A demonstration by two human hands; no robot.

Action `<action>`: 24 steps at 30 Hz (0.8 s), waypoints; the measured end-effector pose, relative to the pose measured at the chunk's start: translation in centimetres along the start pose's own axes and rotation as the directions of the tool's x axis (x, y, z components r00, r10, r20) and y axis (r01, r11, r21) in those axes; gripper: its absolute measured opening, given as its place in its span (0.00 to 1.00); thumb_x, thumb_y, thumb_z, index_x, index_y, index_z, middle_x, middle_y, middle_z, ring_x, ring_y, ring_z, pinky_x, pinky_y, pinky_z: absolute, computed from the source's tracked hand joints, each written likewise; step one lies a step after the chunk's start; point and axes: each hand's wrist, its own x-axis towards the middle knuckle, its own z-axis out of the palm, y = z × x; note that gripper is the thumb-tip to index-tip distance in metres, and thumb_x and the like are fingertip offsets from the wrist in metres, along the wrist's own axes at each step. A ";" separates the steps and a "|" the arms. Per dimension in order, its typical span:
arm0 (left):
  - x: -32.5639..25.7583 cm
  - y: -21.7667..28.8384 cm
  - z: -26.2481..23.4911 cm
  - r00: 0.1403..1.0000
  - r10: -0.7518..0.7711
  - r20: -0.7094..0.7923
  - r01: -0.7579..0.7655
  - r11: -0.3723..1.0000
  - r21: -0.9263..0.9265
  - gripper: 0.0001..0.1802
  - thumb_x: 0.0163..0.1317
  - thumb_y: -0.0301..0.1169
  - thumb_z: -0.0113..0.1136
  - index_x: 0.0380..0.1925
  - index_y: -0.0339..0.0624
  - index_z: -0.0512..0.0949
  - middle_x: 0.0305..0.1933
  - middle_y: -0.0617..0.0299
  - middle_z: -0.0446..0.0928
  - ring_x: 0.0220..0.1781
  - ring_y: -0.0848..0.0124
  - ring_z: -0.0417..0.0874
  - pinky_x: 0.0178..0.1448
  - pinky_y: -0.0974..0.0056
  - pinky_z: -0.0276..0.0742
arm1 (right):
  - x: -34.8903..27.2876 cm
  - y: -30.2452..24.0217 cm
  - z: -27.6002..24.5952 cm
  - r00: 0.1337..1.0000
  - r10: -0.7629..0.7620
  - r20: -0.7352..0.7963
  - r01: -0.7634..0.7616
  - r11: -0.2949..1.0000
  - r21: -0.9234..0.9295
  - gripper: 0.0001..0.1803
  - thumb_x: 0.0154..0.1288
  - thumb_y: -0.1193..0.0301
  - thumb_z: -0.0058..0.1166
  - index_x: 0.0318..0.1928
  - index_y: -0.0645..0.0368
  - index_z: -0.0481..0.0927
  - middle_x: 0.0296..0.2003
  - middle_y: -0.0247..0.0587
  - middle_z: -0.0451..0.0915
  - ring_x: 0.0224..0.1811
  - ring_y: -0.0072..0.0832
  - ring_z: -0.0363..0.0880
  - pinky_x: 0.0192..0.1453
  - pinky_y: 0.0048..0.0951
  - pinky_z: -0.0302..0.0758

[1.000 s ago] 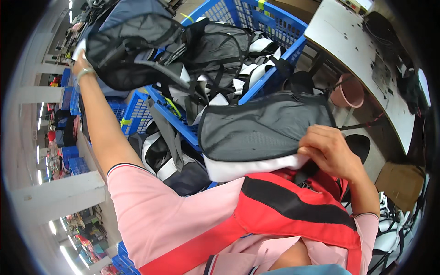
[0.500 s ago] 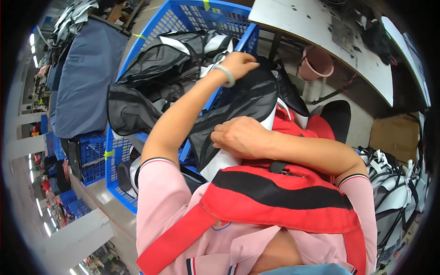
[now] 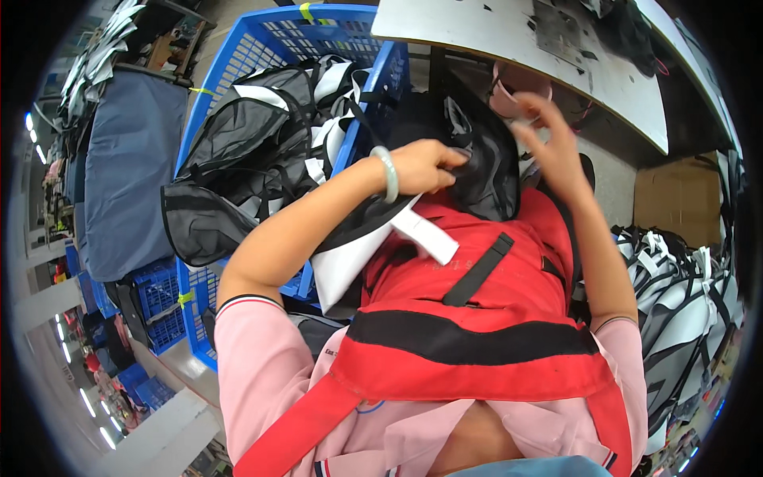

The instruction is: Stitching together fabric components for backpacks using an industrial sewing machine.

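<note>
The person wears a pink short-sleeved shirt [image 3: 262, 358] whose sleeve cuffs are trimmed with thin dark and white stripes. Over it lies a red apron [image 3: 477, 318] with a broad black band across the chest and wide red straps. A pale green bangle [image 3: 387, 173] circles the left wrist.

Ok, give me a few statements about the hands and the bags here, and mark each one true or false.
1. The left hand grips the black fabric bag. True.
2. The left wrist is bare. False: it wears a pale green bangle.
3. The right hand rests flat on the grey worktable. False: it is raised at the black bag, fingers spread.
4. The blue plastic crate holds black-and-white bags. True.
5. The apron on the person is red with black bands. True.
</note>
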 end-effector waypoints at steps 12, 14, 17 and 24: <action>-3.5 12.1 6.9 0.917 0.267 0.297 -0.333 0.922 0.198 0.12 0.48 0.24 0.49 0.32 0.36 0.78 0.28 0.42 0.77 0.34 0.46 0.79 0.39 0.48 0.72 | 8.0 8.6 3.8 0.886 0.169 0.432 -0.203 0.979 0.033 0.46 0.58 0.42 0.56 0.69 0.55 0.60 0.60 0.48 0.72 0.63 0.39 0.69 0.66 0.33 0.62; -3.7 12.1 6.6 0.917 0.311 0.251 -0.357 0.920 0.163 0.08 0.49 0.25 0.50 0.30 0.34 0.75 0.24 0.42 0.75 0.31 0.46 0.77 0.36 0.49 0.70 | 7.6 9.0 4.4 0.758 0.158 0.632 -0.141 0.987 -0.078 0.42 0.61 0.43 0.53 0.68 0.52 0.61 0.60 0.49 0.72 0.64 0.40 0.68 0.67 0.34 0.62; -4.5 11.3 6.1 0.918 0.367 0.153 -0.376 0.926 0.034 0.07 0.52 0.26 0.52 0.30 0.34 0.72 0.22 0.44 0.72 0.28 0.47 0.75 0.34 0.51 0.69 | 5.7 11.1 4.3 0.603 0.376 0.703 -0.052 0.898 -0.436 0.45 0.54 0.39 0.57 0.61 0.63 0.70 0.58 0.54 0.74 0.62 0.40 0.71 0.65 0.33 0.65; -8.4 6.1 2.1 0.981 0.165 0.099 -0.179 0.973 0.145 0.21 0.50 0.25 0.54 0.47 0.34 0.75 0.36 0.43 0.77 0.40 0.52 0.79 0.47 0.57 0.73 | 1.0 11.6 -2.4 0.800 0.470 0.374 -0.372 0.877 -0.305 0.40 0.51 0.55 0.65 0.58 0.71 0.71 0.54 0.55 0.75 0.57 0.39 0.73 0.61 0.34 0.67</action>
